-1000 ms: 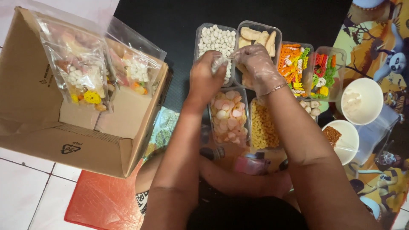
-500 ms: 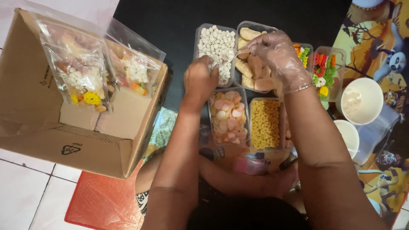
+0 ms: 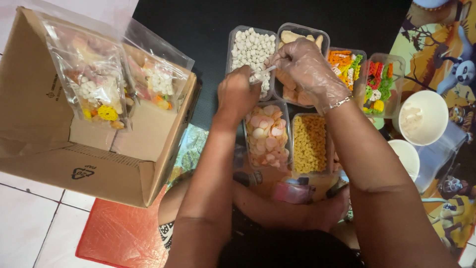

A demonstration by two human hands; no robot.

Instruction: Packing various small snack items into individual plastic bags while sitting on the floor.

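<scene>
Our left hand (image 3: 237,94) and gloved right hand (image 3: 305,67) pinch 1 small clear bag (image 3: 260,73) over tubs of white pellets (image 3: 251,47), pink chips (image 3: 266,135) and yellow curls (image 3: 309,144).

White floor tiles (image 3: 25,228) with dark grout lines show at 7 o'clock and again at 11 o'clock; a black mat (image 3: 198,25) covers the centre toward 12 o'clock, a red plastic sheet (image 3: 119,233) lies at 7 o'clock, and a cartoon-printed mat (image 3: 436,54) runs down the 3 o'clock side, under even indoor light
</scene>
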